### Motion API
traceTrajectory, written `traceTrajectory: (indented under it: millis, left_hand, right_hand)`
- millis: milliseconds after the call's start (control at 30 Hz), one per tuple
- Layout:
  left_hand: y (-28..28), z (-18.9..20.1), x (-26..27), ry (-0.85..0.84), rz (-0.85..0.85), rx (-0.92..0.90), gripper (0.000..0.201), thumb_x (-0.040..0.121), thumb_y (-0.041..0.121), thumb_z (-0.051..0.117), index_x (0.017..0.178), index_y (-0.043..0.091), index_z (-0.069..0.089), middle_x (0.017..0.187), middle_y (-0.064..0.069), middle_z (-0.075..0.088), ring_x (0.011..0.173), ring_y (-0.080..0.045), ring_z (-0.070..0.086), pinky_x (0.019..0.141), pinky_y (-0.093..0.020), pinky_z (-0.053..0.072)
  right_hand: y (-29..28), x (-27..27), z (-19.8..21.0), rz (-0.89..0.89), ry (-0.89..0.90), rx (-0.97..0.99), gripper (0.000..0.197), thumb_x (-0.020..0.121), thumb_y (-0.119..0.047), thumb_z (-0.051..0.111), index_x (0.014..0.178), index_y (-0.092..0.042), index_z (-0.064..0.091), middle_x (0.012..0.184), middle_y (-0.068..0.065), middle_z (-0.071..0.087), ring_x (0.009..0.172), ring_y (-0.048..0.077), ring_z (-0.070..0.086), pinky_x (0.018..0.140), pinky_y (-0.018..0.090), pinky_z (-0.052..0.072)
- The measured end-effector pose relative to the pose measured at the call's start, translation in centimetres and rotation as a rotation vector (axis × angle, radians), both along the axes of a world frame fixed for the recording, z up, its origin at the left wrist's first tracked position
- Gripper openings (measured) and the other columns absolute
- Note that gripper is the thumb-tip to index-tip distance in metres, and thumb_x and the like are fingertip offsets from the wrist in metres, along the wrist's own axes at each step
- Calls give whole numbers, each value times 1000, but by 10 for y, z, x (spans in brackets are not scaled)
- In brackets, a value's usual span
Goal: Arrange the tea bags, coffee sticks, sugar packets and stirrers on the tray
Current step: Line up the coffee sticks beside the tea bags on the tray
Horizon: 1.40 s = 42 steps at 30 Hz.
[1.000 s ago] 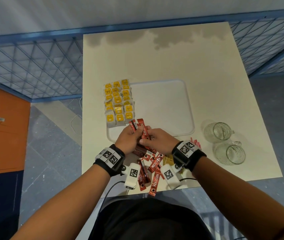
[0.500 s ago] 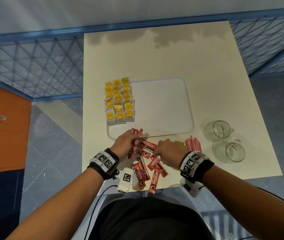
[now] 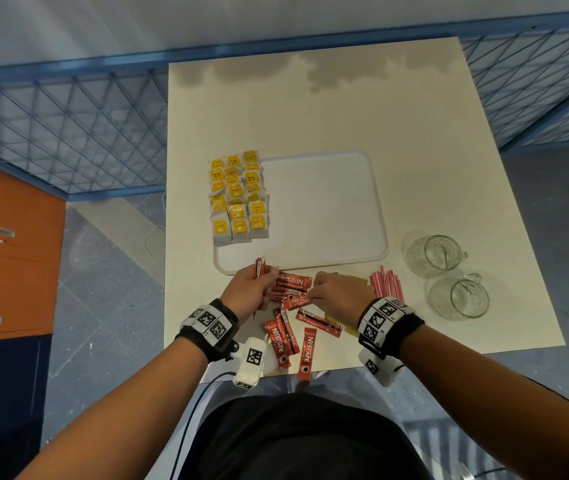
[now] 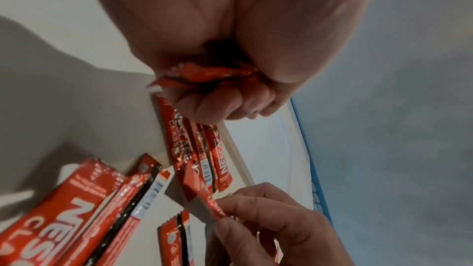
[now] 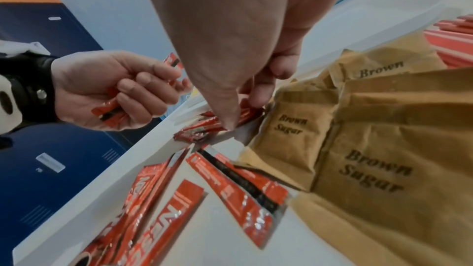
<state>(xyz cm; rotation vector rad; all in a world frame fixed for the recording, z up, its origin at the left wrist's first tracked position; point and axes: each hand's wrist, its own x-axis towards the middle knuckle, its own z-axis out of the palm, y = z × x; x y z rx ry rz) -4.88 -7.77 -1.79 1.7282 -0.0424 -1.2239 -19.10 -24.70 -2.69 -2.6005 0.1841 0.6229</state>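
A white tray (image 3: 324, 209) lies mid-table with several yellow tea bags (image 3: 238, 199) in rows along its left side. Just in front of it my left hand (image 3: 265, 282) grips a small bundle of red coffee sticks (image 4: 204, 74), one end poking up past the fingers. My right hand (image 3: 314, 294) pinches the end of one coffee stick (image 4: 212, 203) from the loose pile (image 3: 281, 337) near the table's front edge. Brown sugar packets (image 5: 358, 128) lie under and to the right of that hand. Red stirrers (image 3: 385, 284) lie beside them.
Two glass mugs (image 3: 432, 254) (image 3: 460, 297) stand right of the tray, near the stirrers. A blue mesh fence (image 3: 68, 133) runs behind and left of the table. An orange and blue drawer cabinet (image 3: 6, 254) stands at the left.
Both hands drew back from the tray's front edge to the pile. My right hand let go of the bundle and now pinches a loose stick. The left still holds the bundle.
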Motion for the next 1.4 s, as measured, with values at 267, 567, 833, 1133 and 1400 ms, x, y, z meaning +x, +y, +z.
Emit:
traceTrajectory:
  millis: [267,567,833,1133,1400]
  left_hand:
    - [-1,5,-11,77,93,-82,20,106,18,49,111,10,67,86,-3,73,63,-16,62,49,-22,46]
    - [-9,5,-28,-91,-41,-98,35,101,44,58,94,15,75,78,-15,74,69,-22,72,56,-22,46]
    - [-3,1,-25,-167,-95,47,34,93,41,54,78,17,73,83,-13,76,79,-30,73,82,-47,56]
    - [23,-4,-26,-425,-623,270,23,88,43,63,89,21,68,81,7,70,73,-13,64,74,-34,54]
    - [25,-10,-45,-582,-736,527,46,77,66,73,89,23,61,82,6,64,79,-16,61,70,-29,50]
  right_hand:
    - [-2,-2,18,-320,-139,151,25,102,-35,58,114,-22,76,99,-6,67,88,14,61,78,32,50]
    - [14,6,23,-399,-212,296,18,98,-30,65,100,-20,79,92,-3,73,85,14,62,76,34,48]
    - [15,-3,26,-292,-170,307,27,101,-42,60,111,-24,78,106,-6,73,95,12,65,80,30,50]
    - [15,-25,14,-15,82,-18,49,92,-56,67,131,-25,63,119,-3,63,98,20,65,79,36,54]
    - [35,-40,2,335,27,8,32,98,-26,66,130,-30,62,110,3,57,71,24,63,59,37,56]
